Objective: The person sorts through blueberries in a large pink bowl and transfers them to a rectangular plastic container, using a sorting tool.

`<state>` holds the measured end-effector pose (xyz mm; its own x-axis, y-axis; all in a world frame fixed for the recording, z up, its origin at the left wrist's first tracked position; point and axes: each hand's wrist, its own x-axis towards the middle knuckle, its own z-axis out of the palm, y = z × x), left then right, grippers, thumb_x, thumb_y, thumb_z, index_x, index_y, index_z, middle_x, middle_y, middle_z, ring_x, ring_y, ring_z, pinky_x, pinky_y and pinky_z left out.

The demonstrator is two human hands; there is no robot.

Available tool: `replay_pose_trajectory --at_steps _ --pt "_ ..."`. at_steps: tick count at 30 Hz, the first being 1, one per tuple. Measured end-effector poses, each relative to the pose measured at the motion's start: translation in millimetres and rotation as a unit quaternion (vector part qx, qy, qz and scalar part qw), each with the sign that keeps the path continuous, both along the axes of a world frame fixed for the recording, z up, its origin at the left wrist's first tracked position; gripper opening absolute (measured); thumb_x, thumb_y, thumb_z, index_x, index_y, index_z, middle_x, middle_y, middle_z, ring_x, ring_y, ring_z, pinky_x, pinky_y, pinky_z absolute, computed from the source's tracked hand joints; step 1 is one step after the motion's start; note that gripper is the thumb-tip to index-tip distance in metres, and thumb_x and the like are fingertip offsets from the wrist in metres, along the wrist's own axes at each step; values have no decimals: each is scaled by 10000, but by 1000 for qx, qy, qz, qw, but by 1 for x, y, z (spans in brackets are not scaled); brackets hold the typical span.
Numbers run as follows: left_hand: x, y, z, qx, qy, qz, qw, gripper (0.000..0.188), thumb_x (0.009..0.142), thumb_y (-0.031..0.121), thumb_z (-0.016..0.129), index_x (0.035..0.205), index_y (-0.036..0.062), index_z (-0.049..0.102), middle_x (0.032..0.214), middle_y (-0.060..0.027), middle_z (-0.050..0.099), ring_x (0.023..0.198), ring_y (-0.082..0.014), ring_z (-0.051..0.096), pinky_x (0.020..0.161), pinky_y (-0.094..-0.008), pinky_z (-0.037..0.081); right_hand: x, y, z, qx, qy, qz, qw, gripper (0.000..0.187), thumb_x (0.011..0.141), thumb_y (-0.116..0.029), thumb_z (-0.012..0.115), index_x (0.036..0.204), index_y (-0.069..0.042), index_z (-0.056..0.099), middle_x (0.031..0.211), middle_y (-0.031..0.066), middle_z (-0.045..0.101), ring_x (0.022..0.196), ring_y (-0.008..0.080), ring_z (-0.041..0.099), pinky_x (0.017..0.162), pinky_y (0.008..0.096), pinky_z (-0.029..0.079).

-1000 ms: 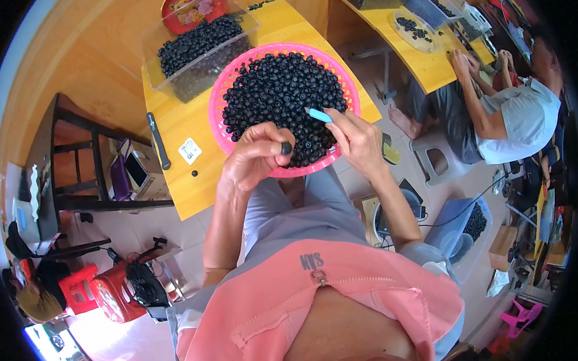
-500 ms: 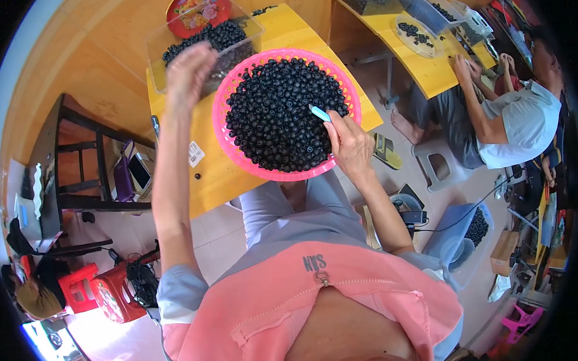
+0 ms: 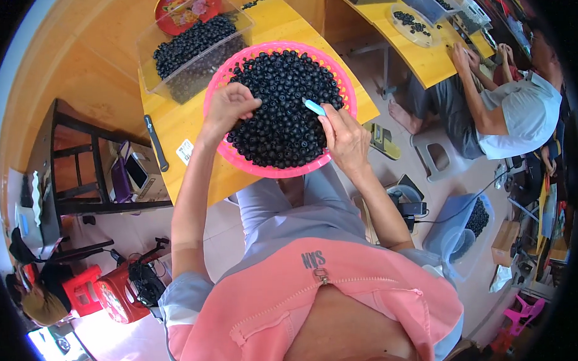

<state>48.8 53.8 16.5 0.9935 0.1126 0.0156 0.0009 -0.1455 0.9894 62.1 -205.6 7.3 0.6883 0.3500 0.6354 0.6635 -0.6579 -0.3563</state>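
Note:
A pink plastic basket [image 3: 282, 173] at the table's near edge is heaped with small, round, dark berry-like beads [image 3: 281, 126]. Over the left part of the heap is my left hand [image 3: 231, 107], its thumb and fingertips pinched together; anything between them is too small to make out. My right hand [image 3: 346, 135], at the right side of the basket, grips a light-blue pen-like tool [image 3: 314, 106] whose tip points at the beads. Behind the basket to the left stands a clear plastic bin [image 3: 146, 77] with more dark beads [image 3: 198, 43] in it.
A red flowered tray [image 3: 206, 6] lies behind the bin. On the yellow table [image 3: 219, 183] are a dark-handled tool [image 3: 155, 142] and a white label [image 3: 185, 151]. At right, another person [image 3: 512, 112] sits at a second table [image 3: 418, 61]. A blue-tinted tub [image 3: 437, 239] is on the floor.
My left hand has moved from above the clear bin, right and nearer, to over the beads in the basket. My right hand stays almost in place with the pen-like tool.

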Motion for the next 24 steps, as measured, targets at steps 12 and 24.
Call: replay_pose_trajectory --at_steps 12,24 --pt "9 -66 -20 242 -103 -76 962 173 648 86 709 768 25 600 690 -101 596 634 -219 600 586 -320 481 9 -9 3 196 191 7 962 208 873 -168 551 964 5 622 764 183 626 656 295 625 584 337 469" --pt "14 -89 -18 451 -265 -122 843 116 697 -43 555 785 26 586 805 -130 535 692 -288 591 633 -374 496 8 -9 5 172 158 7 972 205 863 -176 557 973 -18 627 811 180 633 700 332 620 611 362 475"
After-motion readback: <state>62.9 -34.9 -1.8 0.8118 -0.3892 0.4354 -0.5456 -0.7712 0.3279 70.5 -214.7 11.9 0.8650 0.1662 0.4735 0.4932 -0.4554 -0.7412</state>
